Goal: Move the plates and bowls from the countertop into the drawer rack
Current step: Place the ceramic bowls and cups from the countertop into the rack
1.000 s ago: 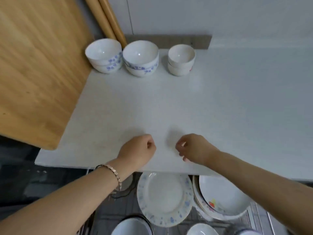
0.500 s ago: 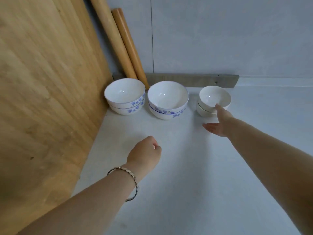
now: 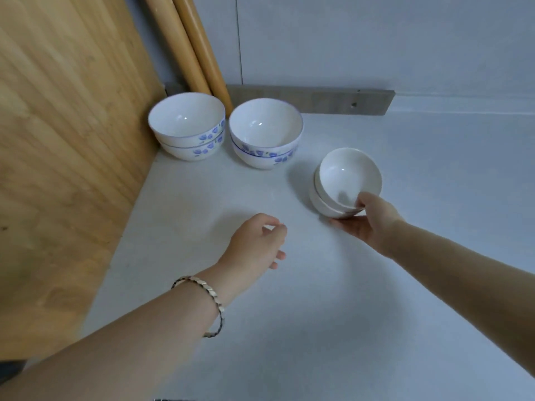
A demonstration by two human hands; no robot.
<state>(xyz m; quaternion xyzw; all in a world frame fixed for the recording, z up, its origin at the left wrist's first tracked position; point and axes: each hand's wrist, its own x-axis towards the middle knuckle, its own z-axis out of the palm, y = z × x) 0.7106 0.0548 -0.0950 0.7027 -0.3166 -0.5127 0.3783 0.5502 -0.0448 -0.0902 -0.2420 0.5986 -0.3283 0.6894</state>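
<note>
Honestly, the right hand (image 3: 367, 224) pinches two stacked small bowls (image 3: 344, 180) by their near rim, thumb inside. They sit tilted, mid-right on the bench (image 3: 318, 328). With that one-sided grip the top one could slide out. The left hand (image 3: 257, 241) hovers loosely curled and empty.

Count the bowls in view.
5: two blue-flowered bowls stacked by the wooden board, one blue-banded bowl beside them, two plain white bowls stacked in the right hand. Another may nest under the banded one.
</note>
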